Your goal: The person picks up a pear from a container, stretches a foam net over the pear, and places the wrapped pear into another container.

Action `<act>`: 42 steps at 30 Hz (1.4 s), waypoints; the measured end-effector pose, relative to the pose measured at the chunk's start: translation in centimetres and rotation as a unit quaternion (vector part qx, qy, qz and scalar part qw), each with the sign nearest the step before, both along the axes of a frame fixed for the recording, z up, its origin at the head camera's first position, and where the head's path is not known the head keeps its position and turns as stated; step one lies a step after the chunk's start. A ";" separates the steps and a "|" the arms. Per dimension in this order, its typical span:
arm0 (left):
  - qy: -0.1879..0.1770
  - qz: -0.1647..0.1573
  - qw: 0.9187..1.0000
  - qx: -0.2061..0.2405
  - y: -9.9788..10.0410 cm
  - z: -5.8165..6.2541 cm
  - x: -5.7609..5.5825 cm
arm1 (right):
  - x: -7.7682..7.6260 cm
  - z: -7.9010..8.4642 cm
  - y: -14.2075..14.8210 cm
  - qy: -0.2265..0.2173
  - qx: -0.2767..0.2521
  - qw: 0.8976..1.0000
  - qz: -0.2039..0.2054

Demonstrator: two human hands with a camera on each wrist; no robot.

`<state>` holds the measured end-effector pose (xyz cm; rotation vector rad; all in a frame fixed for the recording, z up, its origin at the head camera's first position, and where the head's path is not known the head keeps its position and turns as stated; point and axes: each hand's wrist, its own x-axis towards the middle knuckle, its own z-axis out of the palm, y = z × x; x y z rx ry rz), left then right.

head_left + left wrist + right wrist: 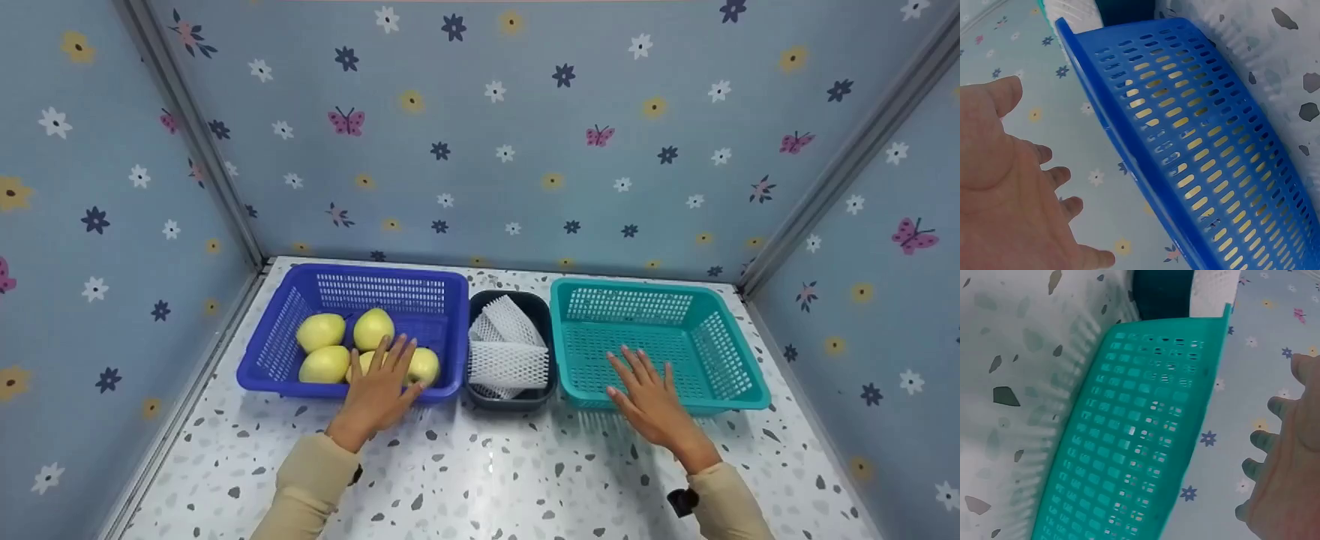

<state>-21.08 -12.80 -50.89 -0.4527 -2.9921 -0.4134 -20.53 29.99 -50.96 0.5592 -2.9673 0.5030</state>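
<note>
the left grip (377, 391) spreads over yellow fruit (324, 365) in a blue basket (457, 322). the right grip (651, 401) overhangs a teal basket (641, 330).

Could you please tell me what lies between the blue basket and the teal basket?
In the head view, a dark container holding white foam nets stands between the blue basket and the teal basket.

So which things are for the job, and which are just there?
Probably for the job:
yellow fruits
blue basket
white foam nets
dark tub
teal basket

Just around it:
flowery walls
grey metal strips
speckled tabletop
</note>
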 end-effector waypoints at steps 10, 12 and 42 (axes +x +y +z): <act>-0.073 -0.005 0.997 -0.012 0.9 -0.8 -4.2 | -0.9 -1.6 -0.3 0.004 0.024 1.000 0.007; -0.085 -0.007 0.996 -0.014 1.0 -0.9 -4.8 | -1.0 -1.9 -0.4 0.007 0.026 1.000 0.010; -0.203 -0.007 0.979 -0.006 3.4 -2.3 -8.0 | -1.3 -4.5 -1.4 0.068 0.075 0.995 0.024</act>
